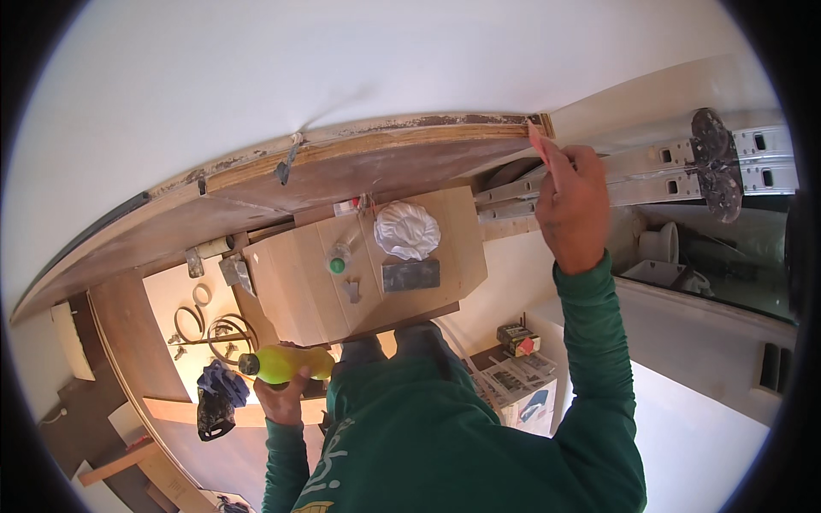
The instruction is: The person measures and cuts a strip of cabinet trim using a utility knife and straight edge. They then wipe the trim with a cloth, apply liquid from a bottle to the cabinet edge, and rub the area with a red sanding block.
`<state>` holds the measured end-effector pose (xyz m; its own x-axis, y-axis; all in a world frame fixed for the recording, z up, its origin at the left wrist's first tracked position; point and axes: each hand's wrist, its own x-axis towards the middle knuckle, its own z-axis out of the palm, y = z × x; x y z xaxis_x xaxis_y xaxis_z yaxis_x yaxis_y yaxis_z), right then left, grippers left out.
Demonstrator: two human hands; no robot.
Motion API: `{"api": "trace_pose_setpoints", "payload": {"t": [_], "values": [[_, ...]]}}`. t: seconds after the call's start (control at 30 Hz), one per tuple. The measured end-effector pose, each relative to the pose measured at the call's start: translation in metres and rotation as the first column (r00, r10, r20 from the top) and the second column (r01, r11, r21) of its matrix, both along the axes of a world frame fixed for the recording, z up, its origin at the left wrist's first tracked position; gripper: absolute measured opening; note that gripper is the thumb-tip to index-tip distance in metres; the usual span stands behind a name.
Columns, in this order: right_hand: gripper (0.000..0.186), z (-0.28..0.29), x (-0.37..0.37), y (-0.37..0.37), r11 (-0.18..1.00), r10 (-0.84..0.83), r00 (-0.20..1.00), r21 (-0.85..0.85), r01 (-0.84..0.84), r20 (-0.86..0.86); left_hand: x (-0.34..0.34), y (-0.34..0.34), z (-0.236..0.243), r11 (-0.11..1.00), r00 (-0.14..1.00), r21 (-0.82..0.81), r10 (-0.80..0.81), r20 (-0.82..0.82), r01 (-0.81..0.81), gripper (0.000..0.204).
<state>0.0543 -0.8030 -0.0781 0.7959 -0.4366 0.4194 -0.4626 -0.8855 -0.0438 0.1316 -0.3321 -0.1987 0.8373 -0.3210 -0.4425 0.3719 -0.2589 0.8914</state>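
My left hand (284, 400) is wrapped round a yellow-green bottle (286, 363), which lies on its side with its dark cap pointing left. Raised at the upper right, my right hand (575, 205) pinches a thin, flat pinkish-red piece (537, 144); its exact kind I cannot make out. That piece is at the right end of a long wooden edge (410, 135), which runs along the white wall. Below the edge, a cardboard sheet (295, 278) carries a white crumpled cloth-like bundle (407, 231), a dark rectangular block (411, 275) and a clear bottle with a green cap (338, 259).
A metal ladder (633, 175) crosses the right side, near a glass-fronted recess (710, 265). Rings of strip (231, 336) and a dark cloth bundle (221, 398) are at the left. A small box (518, 339) rests on printed paper (522, 380) by my right side.
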Motion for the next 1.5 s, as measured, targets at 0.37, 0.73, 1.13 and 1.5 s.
{"api": "trace_pose_setpoints", "payload": {"t": [0.37,0.73,1.13,1.5], "values": [[0.048,0.009,0.027,0.025,0.999,0.043,0.999,-0.024,-0.044,-0.022,0.009,0.005,0.002,0.999,0.999,0.025,0.042,0.004,-0.042,0.057],[0.051,-0.006,0.009,0.016,0.987,0.156,0.987,0.037,-0.157,0.039,0.016,0.003,-0.002,1.0,1.0,0.011,0.018,-0.011,-0.018,0.054],[0.027,0.004,0.01,0.01,0.996,0.001,0.997,0.093,-0.008,0.08,0.017,-0.001,-0.005,1.0,0.998,-0.015,-0.005,-0.062,0.004,0.057],[0.009,0.03,0.037,0.025,0.881,-0.164,0.986,0.454,0.132,0.032,0.025,0.017,-0.013,1.0,0.998,-0.019,0.018,-0.064,-0.019,0.057]]}}
